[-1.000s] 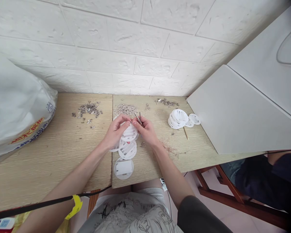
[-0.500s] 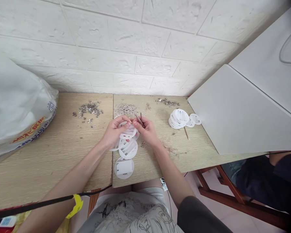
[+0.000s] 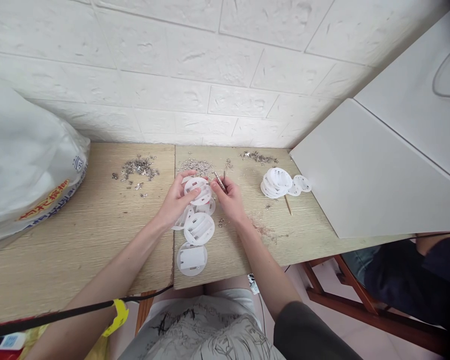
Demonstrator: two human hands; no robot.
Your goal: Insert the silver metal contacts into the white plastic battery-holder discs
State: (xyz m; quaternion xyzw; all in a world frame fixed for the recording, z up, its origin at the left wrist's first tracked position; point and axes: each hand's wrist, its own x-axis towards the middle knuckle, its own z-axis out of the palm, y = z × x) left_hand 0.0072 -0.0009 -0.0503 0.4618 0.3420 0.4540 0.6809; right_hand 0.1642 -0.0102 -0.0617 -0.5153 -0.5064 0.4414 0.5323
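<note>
My left hand (image 3: 177, 201) grips a round white plastic battery-holder-like disc (image 3: 203, 191) with slots in it, thumb across its face. Close to the disc's right edge, my right hand (image 3: 230, 201) is closed on metal tweezers (image 3: 220, 182), whose tips point up and away. Whether a small part sits at the right fingertips cannot be made out. Below the held disc lie more such discs: a slotted one (image 3: 199, 228), one with a flat square back (image 3: 192, 259) nearest me, and others partly hidden under my left hand.
Small metal pieces lie in piles at the left (image 3: 140, 168), behind my hands (image 3: 197, 167) and by the wall (image 3: 258, 158). Stacked white discs (image 3: 277, 181) and a wooden stick (image 3: 288, 205) are at right. A white bag (image 3: 33, 165) and a white panel (image 3: 345, 175) flank the table. Someone sits at far right.
The disc in my left hand has come up and turned its slotted face more towards me. My right hand with the tweezers has shifted slightly right, away from my left fingers.
</note>
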